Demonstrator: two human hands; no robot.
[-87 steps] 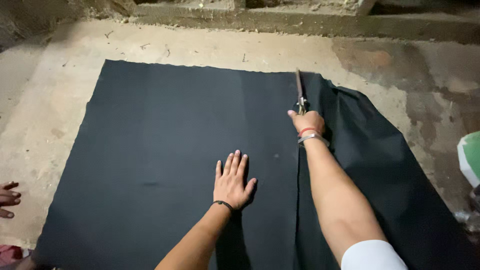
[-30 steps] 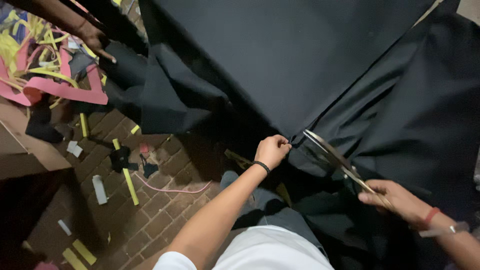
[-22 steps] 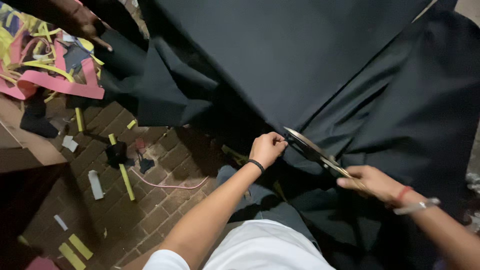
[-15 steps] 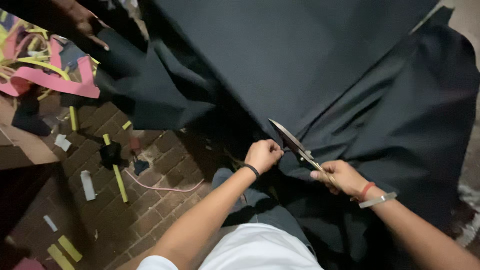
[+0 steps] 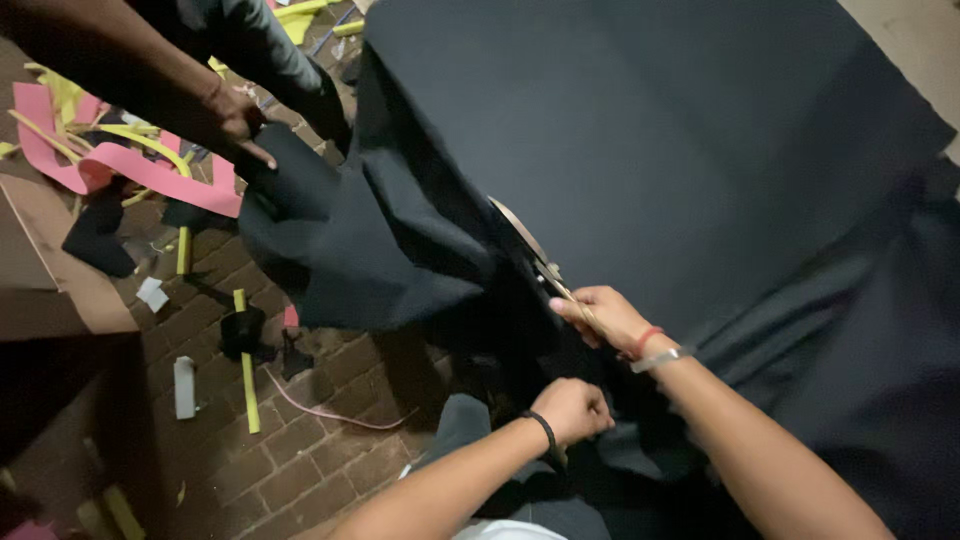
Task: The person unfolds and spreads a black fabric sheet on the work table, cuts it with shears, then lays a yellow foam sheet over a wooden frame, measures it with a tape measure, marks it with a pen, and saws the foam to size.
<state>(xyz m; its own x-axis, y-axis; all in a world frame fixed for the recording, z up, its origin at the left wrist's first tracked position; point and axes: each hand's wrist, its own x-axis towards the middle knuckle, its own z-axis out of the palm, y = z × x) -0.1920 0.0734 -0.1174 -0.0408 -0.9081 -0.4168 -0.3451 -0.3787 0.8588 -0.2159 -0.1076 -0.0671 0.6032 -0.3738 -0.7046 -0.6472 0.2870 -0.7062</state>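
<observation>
A large sheet of black cloth [image 5: 650,130] fills the upper right of the head view and hangs in folds over its near edge. My right hand [image 5: 605,318] grips the handles of long metal scissors [image 5: 525,245], whose blades point up and left into the cloth. My left hand [image 5: 572,408] is fisted around a bunch of the black cloth just below the right hand. It wears a dark wristband; the right wrist carries a red thread and a metal bangle.
Another person's hand [image 5: 240,125] holds a corner of the cloth at upper left. Pink [image 5: 150,175] and yellow [image 5: 245,375] scraps lie scattered on the brick floor [image 5: 330,460]. A brown board [image 5: 40,260] lies at far left.
The view has gone from the cloth lying flat to its near edge. The scissors have moved left and up along the cloth; my left hand dropped lower, under the right.
</observation>
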